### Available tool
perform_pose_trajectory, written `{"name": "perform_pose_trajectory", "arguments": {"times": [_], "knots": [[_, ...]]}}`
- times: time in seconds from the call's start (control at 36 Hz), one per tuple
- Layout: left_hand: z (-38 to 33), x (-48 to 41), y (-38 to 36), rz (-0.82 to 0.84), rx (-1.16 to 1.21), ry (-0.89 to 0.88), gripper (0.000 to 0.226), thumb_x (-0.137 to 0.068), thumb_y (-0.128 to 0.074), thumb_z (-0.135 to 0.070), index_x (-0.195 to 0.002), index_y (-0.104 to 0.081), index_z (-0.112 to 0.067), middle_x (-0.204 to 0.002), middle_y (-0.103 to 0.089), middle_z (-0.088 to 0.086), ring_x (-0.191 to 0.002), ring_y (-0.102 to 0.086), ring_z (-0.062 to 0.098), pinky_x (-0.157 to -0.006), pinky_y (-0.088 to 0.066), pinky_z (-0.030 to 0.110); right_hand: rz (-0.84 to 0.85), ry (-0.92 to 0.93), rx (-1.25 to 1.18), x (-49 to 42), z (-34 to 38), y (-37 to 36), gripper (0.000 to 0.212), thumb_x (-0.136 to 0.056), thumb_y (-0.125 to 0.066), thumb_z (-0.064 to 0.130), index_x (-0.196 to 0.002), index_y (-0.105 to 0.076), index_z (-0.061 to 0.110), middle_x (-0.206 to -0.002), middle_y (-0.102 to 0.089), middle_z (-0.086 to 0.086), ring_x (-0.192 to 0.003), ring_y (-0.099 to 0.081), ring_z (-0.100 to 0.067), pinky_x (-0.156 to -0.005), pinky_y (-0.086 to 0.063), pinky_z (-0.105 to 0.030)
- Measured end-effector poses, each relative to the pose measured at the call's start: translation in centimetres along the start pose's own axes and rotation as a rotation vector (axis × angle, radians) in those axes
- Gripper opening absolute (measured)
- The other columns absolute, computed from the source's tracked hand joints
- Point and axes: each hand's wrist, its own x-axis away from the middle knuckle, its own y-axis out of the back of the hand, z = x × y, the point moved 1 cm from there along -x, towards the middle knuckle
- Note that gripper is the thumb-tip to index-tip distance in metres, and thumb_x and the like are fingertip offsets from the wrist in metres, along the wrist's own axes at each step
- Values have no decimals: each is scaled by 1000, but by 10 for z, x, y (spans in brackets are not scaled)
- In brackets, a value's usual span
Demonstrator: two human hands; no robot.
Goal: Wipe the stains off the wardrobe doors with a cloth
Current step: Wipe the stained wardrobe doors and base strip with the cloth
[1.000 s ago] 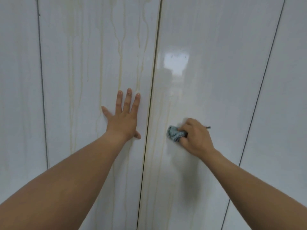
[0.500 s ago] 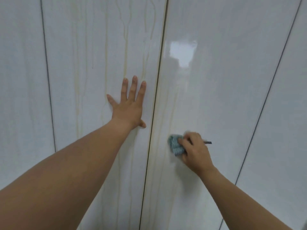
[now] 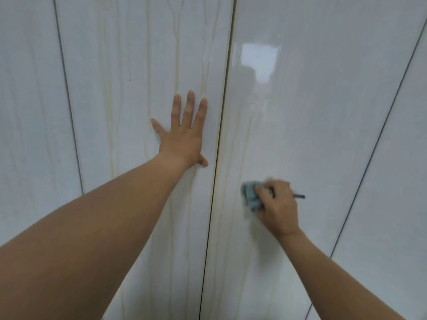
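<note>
**Cloth lower on the door right of the seam**

Nearest the camera, two bare forearms are stretched toward the wardrobe, one on each side of the dark seam (image 3: 217, 169) between the two middle doors. The left hand (image 3: 182, 137) is laid flat on the stained door (image 3: 129, 88) just left of the seam. Its fingers (image 3: 189, 107) are straight and slightly spread, and the thumb is pointed toward the seam. The hand is held as it was a second ago.

Right of the seam, and lower than the left hand, the right hand (image 3: 277, 209) is curled round a bunched blue-grey cloth (image 3: 250, 195). The cloth is pressed against the glossy door (image 3: 312, 112). A second ago it was level with the left wrist; now it is seen below the thumb, little shifted over the last half second. A short dark strip (image 3: 299, 196) is seen jutting from behind the right hand, away from the seam; what it is cannot be told.

Yellowish stains (image 3: 176, 65) are streaked down the door left of the seam, and fainter ones are seen just right of it. Higher up, right of the seam, a bright patch of light (image 3: 260, 58) is reflected. Further pale doors are seen beyond thin dark joints on both sides.
</note>
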Motion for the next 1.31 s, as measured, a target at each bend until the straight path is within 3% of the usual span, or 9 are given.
{"name": "perform_pose_trajectory", "arguments": {"times": [0.17, 0.42, 0.56, 0.69, 0.86, 1.0, 1.06, 1.14, 1.31], "knots": [[0, 0, 0, -12, -8, -2, 159, -64, -89, -61, -151, 40, -29, -157, 49, 0, -148, 40, 31, -110, 0, 84, 259, 100, -71, 12, 2, 6, 27, -63, -79, 13, -89, -75, 13, -86, -58, -4, -78, -60, -28, -45, -46, -31], [1, -1, -2, -20, 4, -8, 158, -65, -90, -59, -152, 38, -29, -158, 49, 0, -148, 41, 31, -110, 1, 84, 16, -10, 42, 18, 1, -1, 23, -89, -54, 4, -97, -75, 3, -95, -62, -16, -87, -56, -35, -52, -47, -33], [2, -1, -2, -26, -2, -16, 158, -65, -90, -59, -153, 38, -29, -158, 48, 0, -148, 41, 31, -109, 2, 84, 116, 11, 24, 83, 12, -15, 26, -86, -50, 3, -92, -75, 5, -94, -61, -13, -84, -56, -31, -50, -53, -36], [2, -1, -2, -29, -9, -15, 159, -64, -90, -60, -152, 38, -29, -158, 47, 1, -148, 40, 32, -109, 0, 85, 267, -5, -29, 64, 16, -2, 28, -58, -80, -3, -81, -73, 10, -84, -59, -6, -75, -58, -28, -44, -46, -30], [2, -2, -3, -34, -17, -16, 158, -65, -89, -61, -153, 37, -28, -159, 46, 1, -149, 39, 32, -109, 0, 84, 127, -132, -26, 28, 14, 2, 40, -62, -73, -13, -96, -76, 7, -93, -62, -11, -88, -51, -27, -51, -37, -25], [2, -2, -3, -35, -19, -17, 158, -64, -90, -61, -153, 37, -28, -159, 46, 1, -149, 39, 32, -110, -1, 85, 131, -110, 7, 86, 11, -16, 23, -86, -56, 6, -98, -76, 6, -96, -59, -13, -86, -53, -31, -49, -48, -33], [2, -2, -2, -29, -23, -23, 158, -64, -89, -61, -153, 37, -28, -159, 46, 2, -149, 39, 33, -109, 0, 85, 253, -37, 3, 121, 16, -21, 20, -78, -71, 4, -96, -76, 8, -95, -56, -9, -84, -52, -29, -47, -50, -34], [1, -3, -1, -12, -23, -23, 159, -64, -89, -62, -153, 38, -27, -158, 48, 2, -148, 39, 33, -109, -1, 85, 475, -61, -82, 146, 19, -20, 46, -45, -91, 3, -86, -74, 14, -88, -53, -3, -80, -53, -25, -45, -46, -30], [3, -6, -3, -18, -57, -22, 158, -66, -86, -66, -149, 43, -28, -154, 53, 1, -148, 40, 33, -110, -4, 83, 183, -141, -224, 26, 21, 16, 37, -68, -53, 18, -93, -79, 12, -91, -60, -2, -80, -59, -22, -52, -52, -29]]}}
